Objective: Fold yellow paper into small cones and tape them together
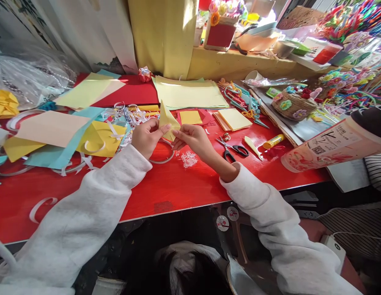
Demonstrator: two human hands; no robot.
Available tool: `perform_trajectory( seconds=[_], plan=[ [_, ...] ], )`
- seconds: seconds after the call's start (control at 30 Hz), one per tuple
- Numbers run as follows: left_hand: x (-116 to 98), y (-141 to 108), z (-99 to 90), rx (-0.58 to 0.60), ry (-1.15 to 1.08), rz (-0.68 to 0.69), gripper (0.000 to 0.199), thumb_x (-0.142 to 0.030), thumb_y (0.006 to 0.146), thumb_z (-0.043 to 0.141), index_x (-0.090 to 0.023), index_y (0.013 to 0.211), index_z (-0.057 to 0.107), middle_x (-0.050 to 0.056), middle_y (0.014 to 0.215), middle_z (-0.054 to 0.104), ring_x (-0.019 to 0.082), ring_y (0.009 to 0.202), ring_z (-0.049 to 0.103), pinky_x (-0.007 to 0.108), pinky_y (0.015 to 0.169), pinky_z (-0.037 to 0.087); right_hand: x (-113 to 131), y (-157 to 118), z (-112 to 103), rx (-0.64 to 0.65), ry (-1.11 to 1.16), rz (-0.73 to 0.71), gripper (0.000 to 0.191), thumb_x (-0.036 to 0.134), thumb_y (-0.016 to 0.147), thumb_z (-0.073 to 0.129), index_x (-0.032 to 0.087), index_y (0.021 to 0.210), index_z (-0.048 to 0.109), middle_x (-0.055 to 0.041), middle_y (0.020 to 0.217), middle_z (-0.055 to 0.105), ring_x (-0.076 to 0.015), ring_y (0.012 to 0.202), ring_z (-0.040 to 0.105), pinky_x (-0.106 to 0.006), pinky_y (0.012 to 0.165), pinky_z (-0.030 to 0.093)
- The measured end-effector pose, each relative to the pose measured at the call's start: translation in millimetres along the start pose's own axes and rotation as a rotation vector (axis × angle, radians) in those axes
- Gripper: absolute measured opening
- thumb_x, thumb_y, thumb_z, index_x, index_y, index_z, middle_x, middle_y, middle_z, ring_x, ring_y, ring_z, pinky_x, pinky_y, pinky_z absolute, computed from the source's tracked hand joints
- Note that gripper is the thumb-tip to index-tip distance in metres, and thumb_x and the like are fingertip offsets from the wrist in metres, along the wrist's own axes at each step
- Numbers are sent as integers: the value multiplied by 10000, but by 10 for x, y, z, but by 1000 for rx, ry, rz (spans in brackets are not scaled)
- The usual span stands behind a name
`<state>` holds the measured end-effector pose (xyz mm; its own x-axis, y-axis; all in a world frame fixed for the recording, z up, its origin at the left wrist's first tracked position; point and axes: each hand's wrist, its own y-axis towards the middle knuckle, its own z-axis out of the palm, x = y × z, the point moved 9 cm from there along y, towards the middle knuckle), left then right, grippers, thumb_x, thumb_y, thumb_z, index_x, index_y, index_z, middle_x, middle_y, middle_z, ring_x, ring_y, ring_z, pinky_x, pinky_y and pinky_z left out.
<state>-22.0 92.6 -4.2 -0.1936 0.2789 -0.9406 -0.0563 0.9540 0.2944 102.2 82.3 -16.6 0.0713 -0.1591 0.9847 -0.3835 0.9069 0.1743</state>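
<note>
A folded piece of pale yellow paper (166,116) is held up above the red table (178,188), its pointed tip upward. My left hand (147,137) pinches its lower left part between thumb and fingers. On the lower right part, the fingers of my right hand (190,139) are closed. Beneath the hands lie a metal ring (162,161) and a small heap of white shreds (189,159). To the right are black-handled scissors (229,150), a folded pale yellow piece (252,147) and a yellow glue stick (273,141).
Coloured paper sheets (51,127) and curled strips cover the left side. Behind the hands lie a large yellow stack (190,93) and a smaller stack (235,119). A tilted drink cup (325,145) and a flowered basket (293,105) stand at right.
</note>
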Motion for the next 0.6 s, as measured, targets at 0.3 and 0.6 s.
perform_trajectory(
  seconds=[0.3, 0.6],
  plan=[
    [13, 14, -18, -1, -76, 8, 225, -350, 639, 687, -136, 654, 620, -11, 602, 584, 96, 546, 525, 203, 512, 464, -56, -26, 131, 105, 34, 121, 260, 362, 757, 622, 136, 706, 503, -17, 633, 642, -103, 582, 639, -228, 575, 541],
    [25, 23, -11, 26, -94, -24, 229, -353, 634, 695, -136, 664, 629, -6, 622, 594, 101, 546, 533, 217, 510, 476, 70, 18, -38, 8, -12, -38, 287, 429, 770, 580, 158, 756, 486, 1, 680, 611, -85, 571, 608, -218, 557, 519]
  ],
)
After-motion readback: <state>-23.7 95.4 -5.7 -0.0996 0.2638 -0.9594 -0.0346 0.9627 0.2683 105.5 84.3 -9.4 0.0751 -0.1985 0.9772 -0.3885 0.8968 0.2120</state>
